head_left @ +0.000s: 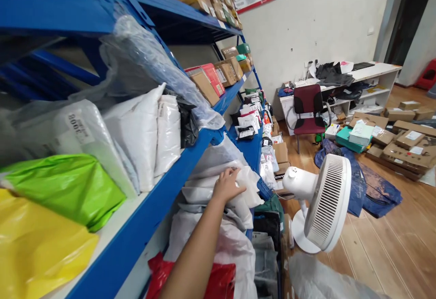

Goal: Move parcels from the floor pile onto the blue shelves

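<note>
Hand (227,185) flat, grip apart, on crumpled white parcel bag (221,181), label possibly printed.

1. The room is bright and evenly lit, with soft diffuse light and no hard-edged shadows.
2. The wall (316,22) is the brightest surface, slightly washed out toward the right.
3. Mild glare sits on the clear plastic wrap (153,58) and on the glossy yellow bag (34,249).
4. The undersides of the blue shelf (160,190) are dim; the recess at the upper left is in deep shade.
5. A faint, soft shadow lies under the white fan (327,203) on the wooden floor (391,244).
6. Wide-angle distortion bends the shelf lines and stretches things at the edges.
7. The nearest bags at the left edge look soft; the centre is sharp.
</note>
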A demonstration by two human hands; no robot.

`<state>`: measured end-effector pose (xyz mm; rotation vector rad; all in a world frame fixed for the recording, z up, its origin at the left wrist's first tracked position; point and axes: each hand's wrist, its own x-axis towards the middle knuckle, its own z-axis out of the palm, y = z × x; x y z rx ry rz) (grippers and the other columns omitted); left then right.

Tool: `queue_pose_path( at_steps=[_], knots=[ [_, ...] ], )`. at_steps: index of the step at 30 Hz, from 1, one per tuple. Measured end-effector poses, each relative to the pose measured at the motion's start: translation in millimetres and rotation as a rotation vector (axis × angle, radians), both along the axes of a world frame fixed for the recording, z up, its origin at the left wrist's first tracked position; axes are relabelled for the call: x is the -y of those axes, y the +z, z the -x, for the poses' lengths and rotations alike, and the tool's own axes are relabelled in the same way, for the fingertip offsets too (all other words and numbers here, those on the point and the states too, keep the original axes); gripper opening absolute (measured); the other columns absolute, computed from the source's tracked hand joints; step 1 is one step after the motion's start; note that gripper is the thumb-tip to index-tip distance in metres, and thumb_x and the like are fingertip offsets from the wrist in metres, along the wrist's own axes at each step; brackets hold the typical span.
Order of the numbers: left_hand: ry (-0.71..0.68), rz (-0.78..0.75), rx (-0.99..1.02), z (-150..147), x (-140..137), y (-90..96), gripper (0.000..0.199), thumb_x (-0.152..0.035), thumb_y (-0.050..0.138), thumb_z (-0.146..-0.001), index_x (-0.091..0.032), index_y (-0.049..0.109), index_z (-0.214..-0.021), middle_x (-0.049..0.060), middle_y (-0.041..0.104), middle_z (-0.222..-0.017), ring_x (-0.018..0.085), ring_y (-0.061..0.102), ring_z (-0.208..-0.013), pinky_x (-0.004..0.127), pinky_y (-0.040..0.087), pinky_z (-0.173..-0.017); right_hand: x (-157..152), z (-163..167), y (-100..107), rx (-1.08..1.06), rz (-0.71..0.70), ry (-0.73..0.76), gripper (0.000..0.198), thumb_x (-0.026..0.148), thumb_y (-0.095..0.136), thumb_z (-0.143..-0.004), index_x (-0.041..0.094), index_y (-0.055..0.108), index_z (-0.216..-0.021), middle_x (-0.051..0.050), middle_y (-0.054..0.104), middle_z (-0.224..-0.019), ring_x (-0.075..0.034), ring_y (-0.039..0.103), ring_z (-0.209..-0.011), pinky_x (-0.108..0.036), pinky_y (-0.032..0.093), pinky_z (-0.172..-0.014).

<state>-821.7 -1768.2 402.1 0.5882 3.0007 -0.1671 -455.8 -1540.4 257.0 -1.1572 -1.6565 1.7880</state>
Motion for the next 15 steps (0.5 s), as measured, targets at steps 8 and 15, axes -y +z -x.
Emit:
queue_pose_path(
  at_steps=[8, 15],
  knots=[
    [-0.076, 0.057, 0.179, 0.3, 14.1, 12.8, 0.056, -0.06, 0.055, -0.083, -0.019, 0.063, -0.121, 0.013, 0.072, -0.122, 0.034, 0.065, -0.116, 0.045, 0.045, -0.103, 9.4, 36.5, -14.7, -0.048, 0.116, -0.001, 0.023, 0.039, 0.062, -0.097, 0.02, 0.074, -0.102, 0.002, 0.07, -0.112, -0.044, 0.062, -0.12, -0.04, 0.061, -0.074],
    [-0.059, 0.104, 0.252, 3.4, 22.1, 5.4, 0.048, -0.046, 0.057, -0.078, -0.019, 0.074, -0.114, 0.014, 0.073, -0.128, 0.037, 0.063, -0.123, 0.046, 0.043, -0.107, 30.1, -16.0, -17.7, -0.039, 0.168, -0.051, 0.024, 0.041, 0.066, -0.095, 0.021, 0.07, -0.109, -0.002, 0.069, -0.115, -0.042, 0.061, -0.123, -0.045, 0.062, -0.079]
  ],
)
